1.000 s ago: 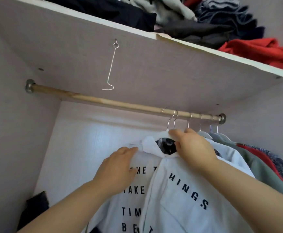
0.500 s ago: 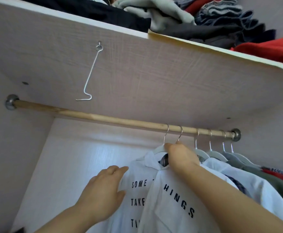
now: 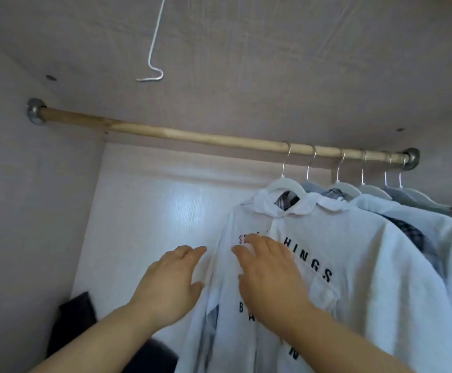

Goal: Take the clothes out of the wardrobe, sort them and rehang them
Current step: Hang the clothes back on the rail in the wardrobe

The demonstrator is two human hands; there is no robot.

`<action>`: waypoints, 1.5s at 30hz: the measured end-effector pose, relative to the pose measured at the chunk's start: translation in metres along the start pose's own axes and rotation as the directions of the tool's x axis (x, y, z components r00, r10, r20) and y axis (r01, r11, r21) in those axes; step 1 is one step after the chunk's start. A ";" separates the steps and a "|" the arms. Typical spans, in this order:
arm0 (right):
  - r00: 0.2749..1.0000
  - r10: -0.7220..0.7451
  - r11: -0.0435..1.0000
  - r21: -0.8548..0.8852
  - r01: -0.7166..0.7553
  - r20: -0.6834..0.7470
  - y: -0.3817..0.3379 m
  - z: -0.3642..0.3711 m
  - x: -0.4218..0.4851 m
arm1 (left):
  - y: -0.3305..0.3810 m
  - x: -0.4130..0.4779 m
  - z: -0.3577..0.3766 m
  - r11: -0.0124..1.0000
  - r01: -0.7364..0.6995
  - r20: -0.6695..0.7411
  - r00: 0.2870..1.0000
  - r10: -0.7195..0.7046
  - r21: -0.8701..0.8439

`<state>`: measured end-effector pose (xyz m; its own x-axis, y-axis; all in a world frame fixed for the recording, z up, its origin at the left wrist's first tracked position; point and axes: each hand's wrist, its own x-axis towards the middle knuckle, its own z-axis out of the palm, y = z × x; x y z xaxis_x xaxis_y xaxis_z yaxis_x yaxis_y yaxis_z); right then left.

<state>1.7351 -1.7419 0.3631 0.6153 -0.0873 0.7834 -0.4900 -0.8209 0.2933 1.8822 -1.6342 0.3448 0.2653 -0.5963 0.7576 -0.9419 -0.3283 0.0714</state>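
Note:
A white shirt with black lettering hangs on a white hanger from the wooden rail, leftmost of several hung garments. My right hand lies with straight fingers on the shirt's front, over the lettering below the collar. My left hand is open just left of the shirt's edge, fingers extended, holding nothing. More shirts on pale hangers crowd the rail's right end.
The rail's left half is bare up to its metal socket. A white wire hook dangles from the shelf's underside. Dark folded cloth lies low at the left against the wardrobe's side wall.
My right hand let go of the hanger's neck and dropped onto the shirt's front. My left hand slid off the shirt to its left edge. The view tilted down, hiding the top shelf.

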 end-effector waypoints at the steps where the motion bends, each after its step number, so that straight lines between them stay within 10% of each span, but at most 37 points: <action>1: 0.998 -0.008 0.998 0.062 0.005 0.060 -0.010 0.010 -0.013 | -0.004 -0.010 0.004 1.000 0.021 0.025 0.999 -0.021 -0.005; 10: 0.940 -0.116 0.907 0.421 -0.032 0.322 -0.120 0.092 -0.125 | -0.046 -0.161 0.046 0.964 0.229 0.311 0.914 -0.261 0.136; 18: 0.773 -0.413 0.812 0.579 0.074 0.481 -0.222 0.151 -0.245 | -0.051 -0.353 0.075 0.803 0.536 0.488 0.645 -0.588 0.260; 27: 0.434 -0.837 0.483 0.825 0.294 0.335 -0.315 0.143 -0.361 | 0.034 -0.554 0.034 0.223 0.842 0.310 0.071 -0.948 0.490; 35: 0.035 -0.995 -0.070 0.900 0.429 -0.094 -0.396 0.054 -0.457 | 0.181 -0.690 -0.035 -0.431 0.773 -0.077 -0.450 -0.890 0.465; 45: -0.308 -0.805 -0.592 0.668 0.450 -0.506 -0.472 -0.120 -0.549 | 0.331 -0.775 -0.134 -0.824 0.533 -0.403 -0.723 -0.561 0.191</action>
<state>1.5547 -1.2394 -0.1398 -0.1077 0.9737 -0.2006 0.9798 0.0698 -0.1872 1.3374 -1.1819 -0.1317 0.2537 0.9107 -0.3259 0.9570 -0.1873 0.2215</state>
